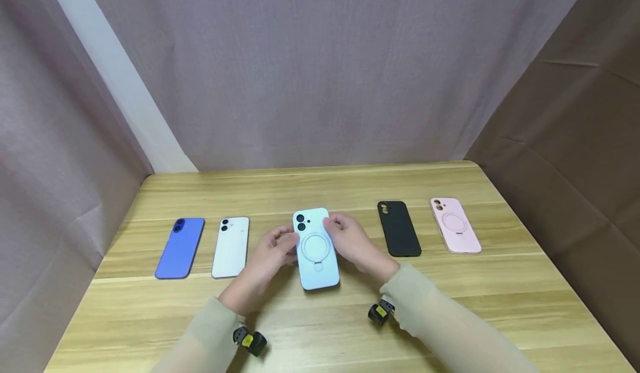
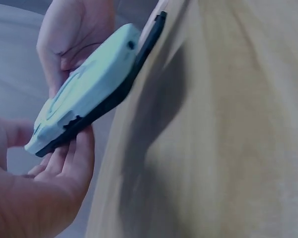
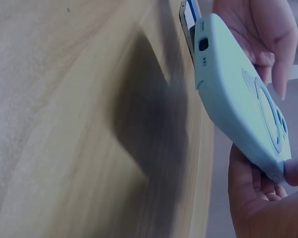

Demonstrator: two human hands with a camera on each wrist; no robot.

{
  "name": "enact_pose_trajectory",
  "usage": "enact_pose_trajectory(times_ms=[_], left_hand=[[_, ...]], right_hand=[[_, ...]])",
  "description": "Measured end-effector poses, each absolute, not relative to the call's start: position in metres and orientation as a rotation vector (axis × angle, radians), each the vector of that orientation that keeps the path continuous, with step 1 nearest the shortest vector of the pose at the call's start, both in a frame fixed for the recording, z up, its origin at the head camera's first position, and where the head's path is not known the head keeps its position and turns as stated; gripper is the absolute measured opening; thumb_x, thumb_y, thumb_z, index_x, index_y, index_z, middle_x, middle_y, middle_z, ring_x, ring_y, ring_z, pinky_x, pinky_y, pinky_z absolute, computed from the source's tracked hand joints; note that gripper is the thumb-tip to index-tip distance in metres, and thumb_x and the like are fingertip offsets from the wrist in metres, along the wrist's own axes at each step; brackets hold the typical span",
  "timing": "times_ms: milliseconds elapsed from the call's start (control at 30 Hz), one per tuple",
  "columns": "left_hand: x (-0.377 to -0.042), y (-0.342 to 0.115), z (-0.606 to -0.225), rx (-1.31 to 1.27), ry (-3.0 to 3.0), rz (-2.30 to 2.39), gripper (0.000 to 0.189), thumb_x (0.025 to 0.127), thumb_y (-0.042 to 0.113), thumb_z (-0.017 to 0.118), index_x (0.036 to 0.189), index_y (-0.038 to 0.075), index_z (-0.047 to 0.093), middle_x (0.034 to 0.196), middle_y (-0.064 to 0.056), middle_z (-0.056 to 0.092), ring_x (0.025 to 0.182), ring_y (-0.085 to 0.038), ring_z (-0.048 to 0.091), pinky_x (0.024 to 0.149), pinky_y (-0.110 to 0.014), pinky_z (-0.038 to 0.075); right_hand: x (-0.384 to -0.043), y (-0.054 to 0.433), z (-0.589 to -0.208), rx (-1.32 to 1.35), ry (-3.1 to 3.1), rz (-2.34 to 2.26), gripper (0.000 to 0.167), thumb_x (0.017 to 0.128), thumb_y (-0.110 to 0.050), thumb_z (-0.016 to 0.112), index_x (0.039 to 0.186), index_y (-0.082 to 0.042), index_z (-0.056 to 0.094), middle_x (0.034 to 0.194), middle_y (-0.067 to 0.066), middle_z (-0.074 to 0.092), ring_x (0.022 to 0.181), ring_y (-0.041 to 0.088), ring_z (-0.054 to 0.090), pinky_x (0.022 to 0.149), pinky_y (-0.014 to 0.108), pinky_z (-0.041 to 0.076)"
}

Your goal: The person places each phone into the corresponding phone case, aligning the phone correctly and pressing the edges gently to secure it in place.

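Note:
Both hands hold a phone in a pale blue case (image 1: 319,270), tilted and raised above the table, its ringed back and camera openings facing up. Its dark front side shows under the case edge in the left wrist view. The left hand (image 1: 267,256) grips the left edge, thumb above and fingers beneath. At the upper right edge, the right hand (image 1: 352,245) pinches it; the right wrist view shows the right thumb (image 3: 295,171) on top and the fingers below. The case's bottom edge, with its port opening, is visible there too.
A blue phone (image 1: 181,249) and a white phone (image 1: 230,248) lie left of the hands on the wooden table (image 1: 310,339). To the right lie a black phone case (image 1: 400,229) and a pink case (image 1: 457,228) with a ring. Grey curtain (image 1: 320,84) hangs behind the table.

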State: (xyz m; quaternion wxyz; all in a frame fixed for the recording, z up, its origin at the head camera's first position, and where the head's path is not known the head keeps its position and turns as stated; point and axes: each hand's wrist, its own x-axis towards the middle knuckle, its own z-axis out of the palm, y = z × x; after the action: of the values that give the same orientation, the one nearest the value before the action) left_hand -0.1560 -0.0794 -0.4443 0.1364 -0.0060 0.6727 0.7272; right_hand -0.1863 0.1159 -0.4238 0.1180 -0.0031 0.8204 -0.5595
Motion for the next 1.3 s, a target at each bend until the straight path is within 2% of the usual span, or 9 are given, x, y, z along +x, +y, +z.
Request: enact_pose_trajectory(times_ms=[367,700,933,1300], left_hand=[[-0.1623,-0.0809,-0.4381,-0.174,2.011,2.212,0.041,0.099,0.023,0.056,0.129,-0.003,0.051,0.116,-0.017,0.065,0.094,-0.023,0.066,0.083,-0.037,0.054],[-0.1628,-0.0812,-0.439,-0.203,2.015,2.242,0.032,0.1,0.02,0.055,0.123,-0.002,0.056,0.113,-0.016,0.065,0.096,-0.024,0.066,0.084,-0.036,0.054],[-0.163,-0.0817,-0.4385,-0.225,2.017,2.239,0.032,0.1,0.02,0.053,0.123,-0.003,0.055,0.112,-0.016,0.065,0.096,-0.025,0.066,0.085,-0.036,0.054],[-0.1594,-0.0797,-0.4386,-0.217,2.082,2.243,0.032,0.1,0.018,0.053,0.124,-0.004,0.056,0.109,-0.016,0.066,0.092,-0.025,0.067,0.083,-0.037,0.054]], right_hand=[[-0.1797,0.1105,-0.4165,-0.109,2.412,-1.562,0.026,0.104,-0.03,0.045,0.1,-0.01,0.062,0.078,0.005,0.053,0.07,0.019,0.05,0.061,0.032,0.042],[-0.1813,0.1089,-0.418,-0.133,2.405,-1.567,0.026,0.103,-0.032,0.046,0.102,-0.011,0.062,0.079,0.005,0.055,0.07,0.019,0.051,0.062,0.032,0.044],[-0.1809,0.1086,-0.4154,-0.147,2.413,-1.557,0.026,0.102,-0.033,0.048,0.101,-0.012,0.062,0.085,0.006,0.058,0.076,0.02,0.052,0.066,0.033,0.045],[-0.1793,0.1085,-0.4133,-0.17,2.418,-1.552,0.024,0.102,-0.032,0.049,0.103,-0.011,0.062,0.084,0.006,0.059,0.074,0.02,0.053,0.064,0.033,0.045]])
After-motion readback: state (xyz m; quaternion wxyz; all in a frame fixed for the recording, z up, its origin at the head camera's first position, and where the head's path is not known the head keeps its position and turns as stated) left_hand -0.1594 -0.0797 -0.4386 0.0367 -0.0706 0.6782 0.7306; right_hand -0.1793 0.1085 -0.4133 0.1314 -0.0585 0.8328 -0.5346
